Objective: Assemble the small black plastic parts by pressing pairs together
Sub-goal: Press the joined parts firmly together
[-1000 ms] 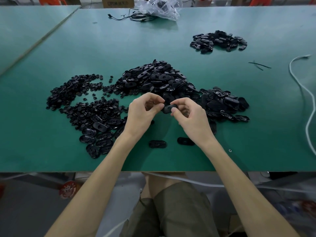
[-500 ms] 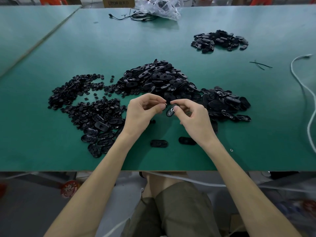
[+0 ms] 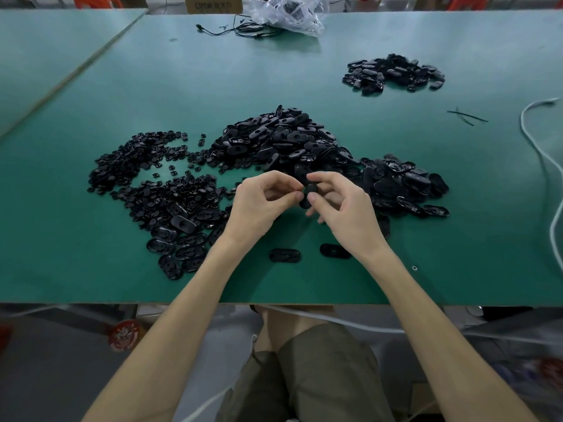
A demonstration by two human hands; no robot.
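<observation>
Pinching a small black part between the fingertips of both hands, you held it just above the counter. Your left hand curled in from one side with thumb and forefinger on the piece, and your right hand gripped it from the other. Your fingers hid most of it, so I could not tell whether it was one piece or a mated pair.

Between your forearms, near the counter's front edge, two loose oval shells lay flat and apart from each other. Left of your left forearm, a cluster of oval shells ran into a wide scatter of much smaller black pieces. Directly beyond your hands rose the main heap of oval shells, and a lower heap joined it beside your right hand.

Well apart, toward the far right, sat a separate smaller pile — with a few thin black strips lying between it and the white cable that snaked along the right side. At the far edge, black wires trailed out from a crumpled clear plastic bag, with a cardboard box just behind.
</observation>
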